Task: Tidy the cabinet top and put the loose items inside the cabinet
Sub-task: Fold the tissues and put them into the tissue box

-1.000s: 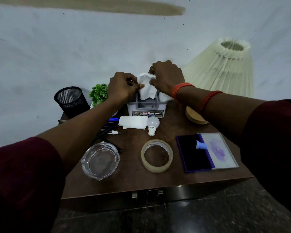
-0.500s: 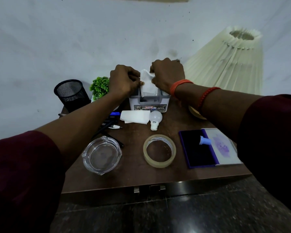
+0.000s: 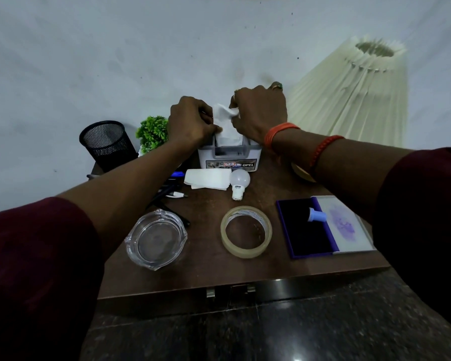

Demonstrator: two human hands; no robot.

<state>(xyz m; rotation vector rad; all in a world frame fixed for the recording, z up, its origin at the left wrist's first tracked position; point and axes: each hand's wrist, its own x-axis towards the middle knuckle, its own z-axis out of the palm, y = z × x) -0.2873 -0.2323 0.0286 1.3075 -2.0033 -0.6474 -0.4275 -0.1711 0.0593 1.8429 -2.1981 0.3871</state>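
- Both grips pinch one white tissue (image 3: 225, 126): our left grip (image 3: 190, 121) holds its left edge and our right grip (image 3: 259, 113) its upper right corner, fingers curled.
- This tissue stands up out of the grey box (image 3: 228, 160) at the back of the cabinet top (image 3: 206, 269).
- Before the box lie a folded tissue (image 3: 206, 179) and, just beside it, a bulb (image 3: 239, 183).
- Nearer us sit a glass ashtray (image 3: 155, 242), a tape roll (image 3: 246, 231) and an open stamp pad (image 3: 307, 227), apart from each other.
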